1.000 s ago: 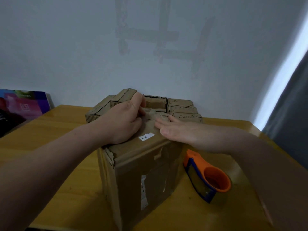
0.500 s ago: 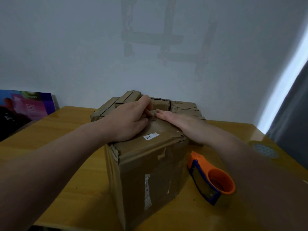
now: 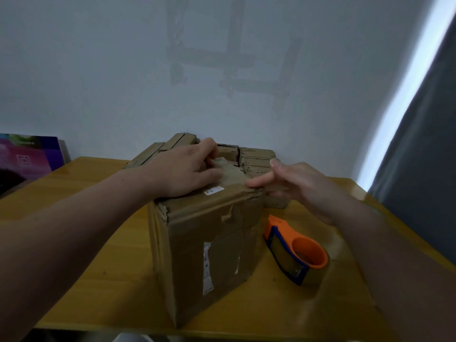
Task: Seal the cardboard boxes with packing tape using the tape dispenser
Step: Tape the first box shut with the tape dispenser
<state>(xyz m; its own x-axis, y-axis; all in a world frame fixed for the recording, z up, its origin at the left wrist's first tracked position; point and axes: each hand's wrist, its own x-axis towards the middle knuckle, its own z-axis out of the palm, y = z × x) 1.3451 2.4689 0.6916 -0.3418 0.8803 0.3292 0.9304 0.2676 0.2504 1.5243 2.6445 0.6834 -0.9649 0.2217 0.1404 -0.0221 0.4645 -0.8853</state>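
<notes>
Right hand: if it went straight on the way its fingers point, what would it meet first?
The right hand would probably meet the top right edge of the cardboard box first, then the left hand gripping its top. Depth is hard to judge.

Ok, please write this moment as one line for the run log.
left hand: grips cardboard box top | right hand: open, at box's right top edge | tape dispenser: untouched on table, right of box
</notes>
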